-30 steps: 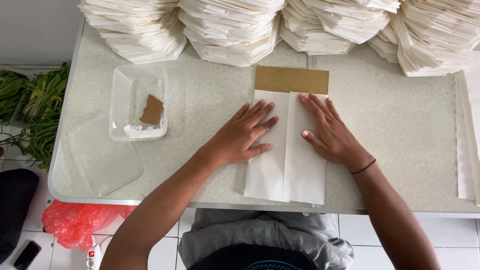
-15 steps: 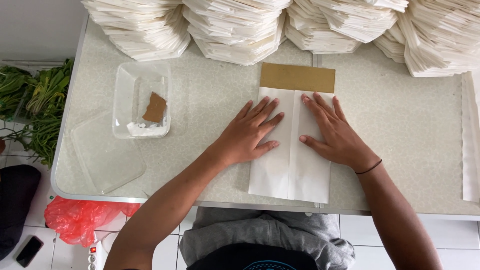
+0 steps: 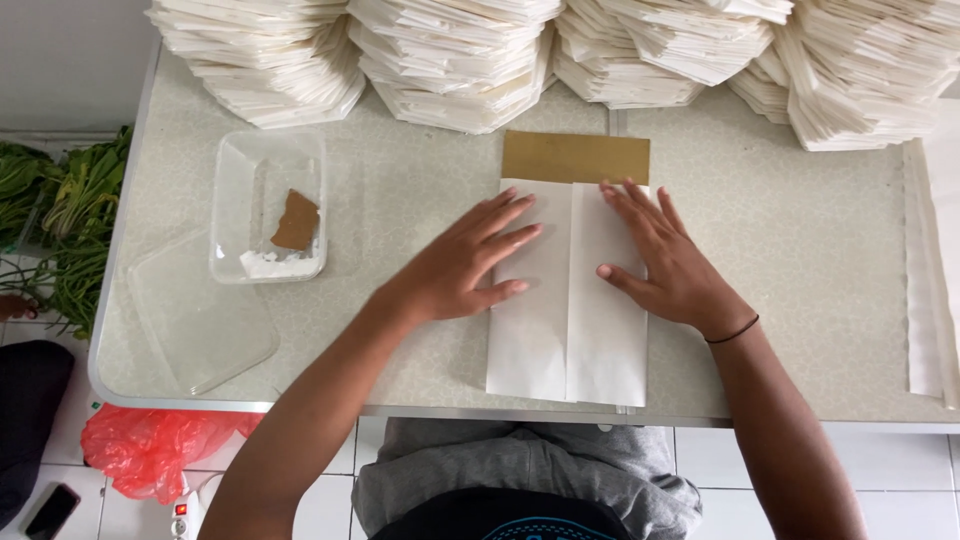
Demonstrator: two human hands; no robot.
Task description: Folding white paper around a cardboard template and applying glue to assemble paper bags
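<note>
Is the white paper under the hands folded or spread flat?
Folded. The white paper has both side flaps turned in, meeting at a centre seam, with brown card showing above. Left hand and right hand press it flat.

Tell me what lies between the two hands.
Head view: only the folded white paper, its centre seam running between the left hand and right hand.

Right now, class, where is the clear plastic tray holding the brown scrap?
In the head view, the clear plastic tray sits on the speckled table left of the left hand, below the white paper stacks.
</note>
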